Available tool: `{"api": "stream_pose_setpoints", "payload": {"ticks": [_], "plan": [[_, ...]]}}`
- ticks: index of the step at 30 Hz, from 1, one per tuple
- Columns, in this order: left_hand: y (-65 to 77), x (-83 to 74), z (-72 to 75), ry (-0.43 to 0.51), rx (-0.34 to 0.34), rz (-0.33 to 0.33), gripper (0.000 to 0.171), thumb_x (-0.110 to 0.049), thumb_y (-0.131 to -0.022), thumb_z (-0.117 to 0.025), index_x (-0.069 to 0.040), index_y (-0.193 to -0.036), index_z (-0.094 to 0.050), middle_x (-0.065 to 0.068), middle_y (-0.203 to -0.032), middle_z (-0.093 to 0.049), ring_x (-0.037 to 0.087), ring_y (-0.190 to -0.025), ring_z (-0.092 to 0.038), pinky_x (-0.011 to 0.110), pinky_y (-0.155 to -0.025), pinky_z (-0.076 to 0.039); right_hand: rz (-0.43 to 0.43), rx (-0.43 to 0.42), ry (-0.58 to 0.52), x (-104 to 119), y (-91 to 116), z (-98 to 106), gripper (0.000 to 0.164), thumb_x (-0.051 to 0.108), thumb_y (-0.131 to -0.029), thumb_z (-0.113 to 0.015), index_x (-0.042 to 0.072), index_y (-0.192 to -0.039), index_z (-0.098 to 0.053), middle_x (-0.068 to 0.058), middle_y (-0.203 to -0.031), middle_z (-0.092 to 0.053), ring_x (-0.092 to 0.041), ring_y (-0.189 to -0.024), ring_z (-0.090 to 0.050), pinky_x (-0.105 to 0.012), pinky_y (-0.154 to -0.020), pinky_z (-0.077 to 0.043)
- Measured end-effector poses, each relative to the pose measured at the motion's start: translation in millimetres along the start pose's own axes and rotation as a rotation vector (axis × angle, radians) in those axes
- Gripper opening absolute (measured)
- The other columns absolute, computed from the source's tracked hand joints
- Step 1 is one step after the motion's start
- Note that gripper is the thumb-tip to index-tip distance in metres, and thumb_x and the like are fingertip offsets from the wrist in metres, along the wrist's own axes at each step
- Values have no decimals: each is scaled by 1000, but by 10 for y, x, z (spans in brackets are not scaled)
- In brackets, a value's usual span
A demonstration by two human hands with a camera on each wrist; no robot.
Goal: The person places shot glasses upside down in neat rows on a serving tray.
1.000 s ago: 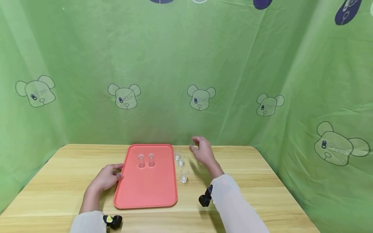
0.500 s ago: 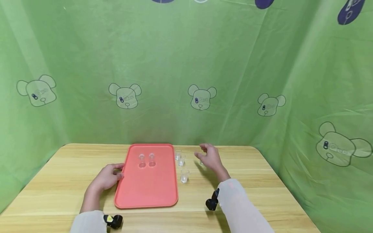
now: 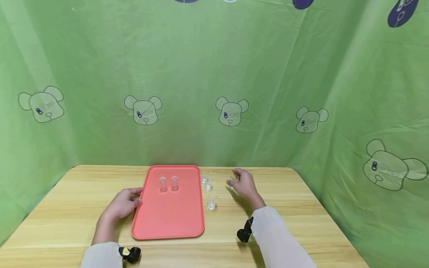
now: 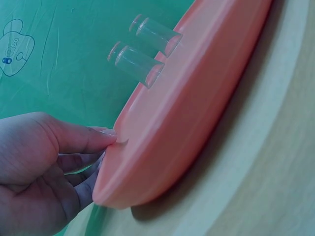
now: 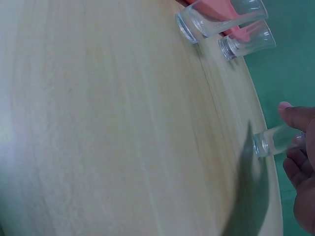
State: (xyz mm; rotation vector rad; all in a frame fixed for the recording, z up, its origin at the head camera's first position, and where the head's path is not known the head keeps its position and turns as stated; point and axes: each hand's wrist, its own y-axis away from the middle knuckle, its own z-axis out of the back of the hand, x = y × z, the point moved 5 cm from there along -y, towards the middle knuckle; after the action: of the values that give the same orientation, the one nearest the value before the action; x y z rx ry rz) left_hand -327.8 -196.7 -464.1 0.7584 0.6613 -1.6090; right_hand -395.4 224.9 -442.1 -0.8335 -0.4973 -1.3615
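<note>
My left hand (image 3: 122, 203) pinches the left rim of a red tray (image 3: 167, 219), thumb on the inner side, as the left wrist view shows. Two clear shot glasses (image 4: 140, 64) stand mouth down on the tray, side by side toward its far end. Right of the tray, my right hand (image 3: 244, 183) holds another shot glass (image 5: 276, 141) between thumb and curled fingers. That glass is upright with its base at the tabletop, and the hand covers part of it.
Three more upright shot glasses stand along the tray's right edge: a near glass (image 3: 212, 203), a middle glass (image 3: 208, 184) and a far glass (image 3: 203, 176). The wooden table (image 3: 285, 223) ends at a green curtain (image 3: 187, 141) behind and at the sides.
My right hand has moved right and down from beside the far glasses to the separate shot glass, and its fingers have closed around it. My left hand stays at the tray's rim.
</note>
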Motion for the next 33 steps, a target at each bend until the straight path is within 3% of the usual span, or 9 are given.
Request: {"api": "stream_pose_setpoints", "payload": {"ticks": [6, 9, 14, 21, 33], "plan": [[-1, 6, -1, -2, 1, -2, 43, -1, -91, -56, 6, -133, -50, 24, -124, -57, 31, -105, -61, 43, -87, -51, -52, 3, -37, -88, 22, -22, 63, 12, -77, -78, -3, -131, -51, -20, -127, -56, -33, -115, -53, -42, -97, -46], [2, 7, -3, 1, 3, 4, 43, -2, -91, -56, 6, -133, -50, 24, -125, -57, 32, -106, -60, 43, -87, -51, -49, -11, -22, -113, 39, -25, 62, 12, -75, -80, -6, -128, -53, -18, -112, -61, -27, -99, -57, -38, -88, -49], [-1, 13, -6, 8, 4, 6, 43, -2, -91, -55, 6, -133, -49, 24, -127, -55, 32, -107, -60, 43, -89, -51, -63, -30, -19, -176, 67, -32, 55, 12, -72, -82, -6, -118, -58, -10, -86, -58, -17, -75, -50, -28, -68, -46], [-2, 1, 0, 14, -1, -11, 43, -1, -91, -55, 7, -133, -49, 25, -126, -56, 33, -107, -60, 42, -88, -51, -84, -34, -2, -256, 71, -50, 41, 11, -71, -83, -2, -105, -64, -7, -80, -56, -17, -72, -49, -26, -62, -44], [9, -1, -1, 25, 1, -4, 44, -1, -90, -57, 9, -132, -49, 25, -119, -60, 31, -102, -62, 41, -85, -52, -49, -36, 28, -299, 62, -38, 32, 12, -71, -83, 3, -99, -71, -2, -72, -58, -16, -68, -51, -26, -61, -43]]}}
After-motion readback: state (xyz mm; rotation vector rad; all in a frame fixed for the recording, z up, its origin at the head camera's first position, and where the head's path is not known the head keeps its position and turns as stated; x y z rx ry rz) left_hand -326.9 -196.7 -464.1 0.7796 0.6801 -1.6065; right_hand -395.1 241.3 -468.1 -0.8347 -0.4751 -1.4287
